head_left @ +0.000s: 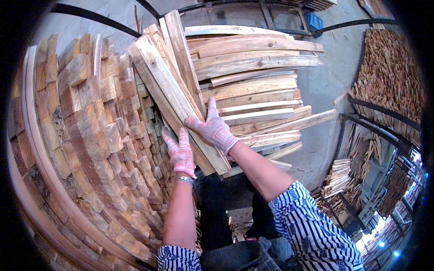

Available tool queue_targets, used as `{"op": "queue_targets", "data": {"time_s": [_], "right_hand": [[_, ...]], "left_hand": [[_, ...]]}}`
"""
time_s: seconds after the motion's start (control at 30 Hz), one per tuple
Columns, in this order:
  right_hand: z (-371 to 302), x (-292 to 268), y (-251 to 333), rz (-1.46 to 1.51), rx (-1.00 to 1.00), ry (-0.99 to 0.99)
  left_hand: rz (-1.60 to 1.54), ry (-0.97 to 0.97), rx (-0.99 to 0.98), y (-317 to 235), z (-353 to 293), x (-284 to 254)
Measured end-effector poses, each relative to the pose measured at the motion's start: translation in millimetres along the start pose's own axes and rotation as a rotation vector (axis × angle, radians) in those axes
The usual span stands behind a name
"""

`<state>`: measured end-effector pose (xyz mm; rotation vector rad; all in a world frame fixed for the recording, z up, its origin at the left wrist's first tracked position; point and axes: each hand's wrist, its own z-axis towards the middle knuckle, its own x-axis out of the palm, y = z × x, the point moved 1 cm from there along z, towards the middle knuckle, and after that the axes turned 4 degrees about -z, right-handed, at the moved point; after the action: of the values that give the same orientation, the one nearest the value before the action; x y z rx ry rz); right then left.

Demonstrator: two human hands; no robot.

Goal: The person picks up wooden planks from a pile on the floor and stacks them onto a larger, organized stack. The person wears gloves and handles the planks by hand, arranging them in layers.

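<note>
right glove: the right hand (214,130), covered in pink-and-white knit, is laid over the long, flat, pale wooden plank (165,80), with thumb and forefinger spread wide.
left glove: the left hand (181,153), covered likewise, is placed at the plank's left edge; whether anything is gripped cannot be told.
plank's place: it is set on the left part of the loose pile of pale wooden planks (257,58), with another slanted pale wooden board (183,54) laid near its right side.
slip risk: sideways sliding could be caused by an uneven push, since slanted wood seems merely rested there.
pinch risk: fingertips could be caught if neighbouring pieces were shifted together; splinters could be driven through the knit by rough edges.
knock risk: the thin black metal bar (97,19) could be struck by the far end if swung carelessly.
long axis: slantwise, far left to near right; the near end is pointed towards the body, while the pile is laid roughly left to right.
left flank: a tall stack of brown, blocky wooden pieces (90,122) is stood close by.
</note>
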<state>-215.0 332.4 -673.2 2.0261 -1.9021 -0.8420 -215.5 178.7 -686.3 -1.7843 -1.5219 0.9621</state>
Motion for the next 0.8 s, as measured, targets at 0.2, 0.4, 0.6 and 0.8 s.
{"op": "queue_targets", "data": {"time_s": [0.2, 0.4, 0.6, 0.8], "right_hand": [[1, 0, -2, 0.015, -0.115, 0.118], [-34, -7, -38, 0.530, -0.212, 0.222], [-36, -15, -33, 0.406, -0.122, 0.271], [-49, -26, -19, 0.474, -0.157, 0.297]], "left_hand": [[0.223, -0.033, -0.214, -8, -10, -8], [0.048, 0.137, 0.070, -65, -67, -24], [-0.471, 0.168, -0.329, -3, -24, -32], [-0.356, 0.227, -0.524, -55, -43, -20]]}}
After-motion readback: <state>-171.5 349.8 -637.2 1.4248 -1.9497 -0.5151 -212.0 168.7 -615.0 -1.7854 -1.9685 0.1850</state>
